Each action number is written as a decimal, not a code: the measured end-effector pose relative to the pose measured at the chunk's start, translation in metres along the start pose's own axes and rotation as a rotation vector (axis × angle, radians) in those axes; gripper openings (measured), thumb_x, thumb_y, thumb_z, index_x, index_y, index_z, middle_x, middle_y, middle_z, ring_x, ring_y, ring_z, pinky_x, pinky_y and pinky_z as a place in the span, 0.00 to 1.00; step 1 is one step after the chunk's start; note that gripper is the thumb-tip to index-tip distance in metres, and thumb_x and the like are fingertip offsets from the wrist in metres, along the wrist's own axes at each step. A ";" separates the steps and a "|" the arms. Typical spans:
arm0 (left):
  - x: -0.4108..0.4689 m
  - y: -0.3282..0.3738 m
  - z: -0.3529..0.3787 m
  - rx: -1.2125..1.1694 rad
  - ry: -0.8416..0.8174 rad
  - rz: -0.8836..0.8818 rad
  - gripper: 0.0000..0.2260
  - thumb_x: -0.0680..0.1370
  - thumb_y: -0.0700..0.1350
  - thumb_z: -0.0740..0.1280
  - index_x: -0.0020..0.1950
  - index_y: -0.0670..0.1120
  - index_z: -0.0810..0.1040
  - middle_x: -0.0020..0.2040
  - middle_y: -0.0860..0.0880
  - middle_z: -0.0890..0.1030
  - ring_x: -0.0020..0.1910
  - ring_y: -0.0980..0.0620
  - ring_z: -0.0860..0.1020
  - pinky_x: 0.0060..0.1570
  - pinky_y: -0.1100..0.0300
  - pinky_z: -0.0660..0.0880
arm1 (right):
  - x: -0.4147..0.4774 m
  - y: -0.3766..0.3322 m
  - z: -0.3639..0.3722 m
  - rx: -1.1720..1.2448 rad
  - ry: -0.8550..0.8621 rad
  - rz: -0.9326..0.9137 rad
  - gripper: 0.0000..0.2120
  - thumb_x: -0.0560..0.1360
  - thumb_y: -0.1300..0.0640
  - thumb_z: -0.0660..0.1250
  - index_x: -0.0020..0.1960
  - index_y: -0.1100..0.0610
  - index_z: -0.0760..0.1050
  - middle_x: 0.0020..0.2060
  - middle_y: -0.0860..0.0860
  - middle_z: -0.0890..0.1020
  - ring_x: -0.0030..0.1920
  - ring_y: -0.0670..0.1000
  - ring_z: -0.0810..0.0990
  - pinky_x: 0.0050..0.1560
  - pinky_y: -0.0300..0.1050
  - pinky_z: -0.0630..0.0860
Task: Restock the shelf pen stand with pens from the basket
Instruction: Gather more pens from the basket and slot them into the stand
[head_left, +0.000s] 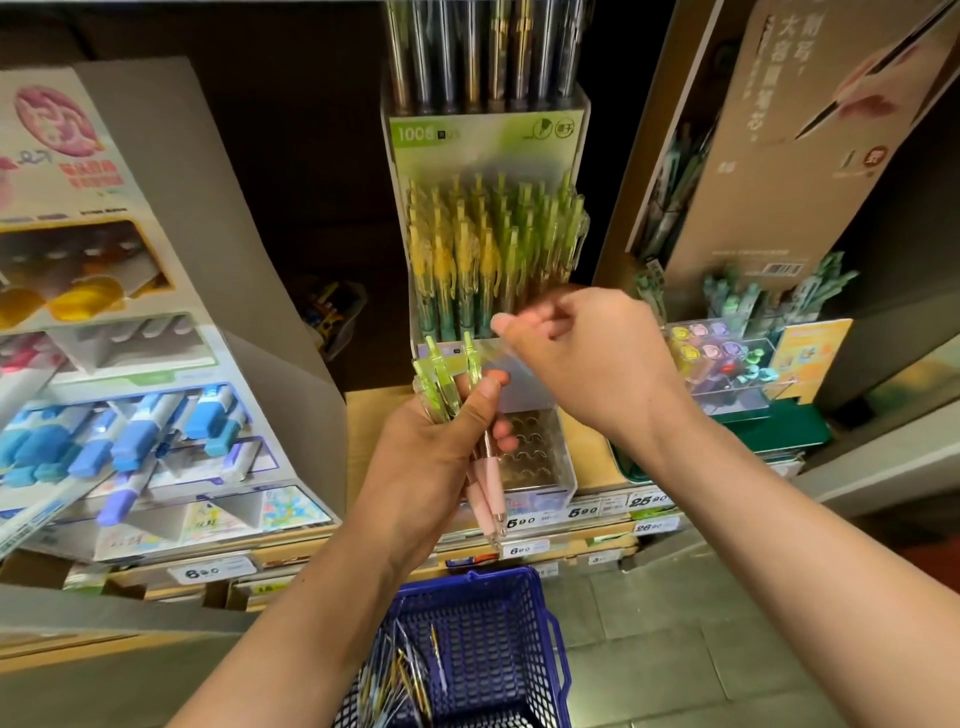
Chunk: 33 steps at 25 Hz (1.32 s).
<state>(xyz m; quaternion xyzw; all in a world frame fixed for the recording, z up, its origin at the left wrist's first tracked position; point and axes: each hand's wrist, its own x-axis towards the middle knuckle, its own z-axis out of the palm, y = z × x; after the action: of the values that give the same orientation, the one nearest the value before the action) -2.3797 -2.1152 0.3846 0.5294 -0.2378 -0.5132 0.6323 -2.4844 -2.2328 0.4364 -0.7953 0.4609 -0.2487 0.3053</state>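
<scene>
The left hand (436, 457) grips a bunch of pens (441, 371), green tops up, just in front of the clear pen stand (540, 462) on the shelf (363, 421). The right hand (587, 358) hovers beside them, fingers curled, too blurred to tell if it holds anything. The blue basket (524, 584) sits below.

Green-clipped, pink-gripped pens (470, 415); blue mesh basket (498, 639)

shelf (371, 415) | pen stand (540, 462) centre | cardboard display (156, 364) left | green tray (789, 431) right | floor (675, 623): basket (493, 649), apparently resting
</scene>
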 end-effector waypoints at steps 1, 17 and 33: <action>0.000 0.000 0.000 0.047 -0.006 0.010 0.19 0.74 0.53 0.69 0.57 0.41 0.83 0.35 0.47 0.81 0.34 0.54 0.80 0.30 0.65 0.76 | -0.005 0.000 0.001 0.137 -0.099 0.058 0.16 0.73 0.41 0.72 0.38 0.53 0.82 0.28 0.42 0.82 0.30 0.38 0.80 0.27 0.25 0.68; 0.001 -0.010 -0.021 0.198 0.014 -0.100 0.20 0.82 0.61 0.63 0.53 0.44 0.75 0.30 0.53 0.70 0.26 0.55 0.66 0.24 0.61 0.68 | 0.013 -0.006 -0.044 0.381 -0.016 -0.050 0.10 0.78 0.62 0.69 0.45 0.48 0.80 0.38 0.49 0.87 0.39 0.51 0.87 0.47 0.51 0.85; 0.001 -0.003 -0.007 -0.062 -0.102 0.026 0.11 0.81 0.42 0.66 0.61 0.42 0.69 0.46 0.44 0.83 0.35 0.49 0.79 0.37 0.59 0.78 | 0.031 -0.010 -0.032 0.011 0.174 -0.290 0.10 0.76 0.59 0.72 0.57 0.56 0.79 0.43 0.46 0.82 0.42 0.46 0.80 0.45 0.30 0.74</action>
<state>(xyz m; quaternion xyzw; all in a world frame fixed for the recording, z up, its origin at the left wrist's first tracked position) -2.3748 -2.1135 0.3793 0.4797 -0.2607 -0.5384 0.6419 -2.4868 -2.2644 0.4689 -0.8274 0.3646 -0.3605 0.2293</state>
